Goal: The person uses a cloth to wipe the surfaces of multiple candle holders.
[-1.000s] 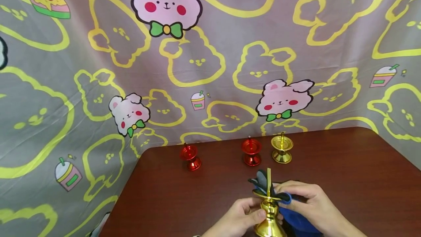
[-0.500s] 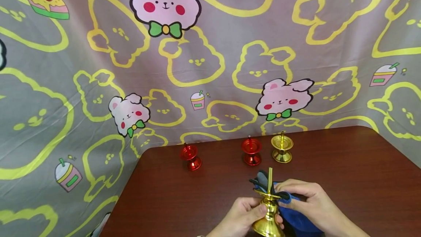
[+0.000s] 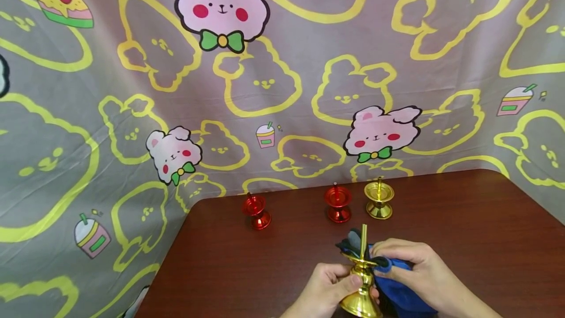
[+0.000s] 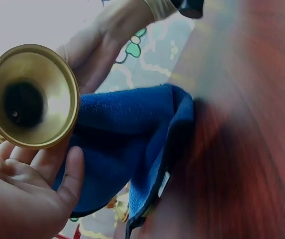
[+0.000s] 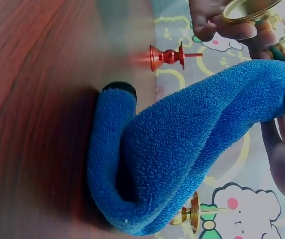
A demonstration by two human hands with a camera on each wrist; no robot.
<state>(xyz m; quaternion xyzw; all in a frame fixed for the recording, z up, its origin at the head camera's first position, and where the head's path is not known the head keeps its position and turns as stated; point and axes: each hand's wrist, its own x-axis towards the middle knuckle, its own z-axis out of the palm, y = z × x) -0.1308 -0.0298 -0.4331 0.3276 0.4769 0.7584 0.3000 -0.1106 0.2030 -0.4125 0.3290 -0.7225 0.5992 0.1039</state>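
My left hand point(image 3: 324, 288) grips a gold candle holder point(image 3: 361, 304) by its stem, thumb in front. The holder leans a little, its thin tube pointing up. In the left wrist view its hollow base point(image 4: 57, 102) faces the camera. My right hand point(image 3: 421, 274) pinches a blue cloth point(image 3: 403, 296) with a dark edging against the holder's dish. Part of the cloth's dark and grey side lies over the dish around the tube. The rest hangs down in folds to the table, as the fuzzy blue cloth point(image 5: 177, 144) in the right wrist view shows.
Along the back of the brown wooden table point(image 3: 212, 269) stand a red candle holder point(image 3: 257, 212) at left, another red candle holder point(image 3: 338, 204) and a smaller gold candle holder point(image 3: 378, 201) beside it. A patterned curtain point(image 3: 304, 112) hangs behind and left of the table.
The held candle holder has tilted slightly, its tube tip shifting a little to the right. Both hands keep their hold, and the right hand with the cloth has barely moved.
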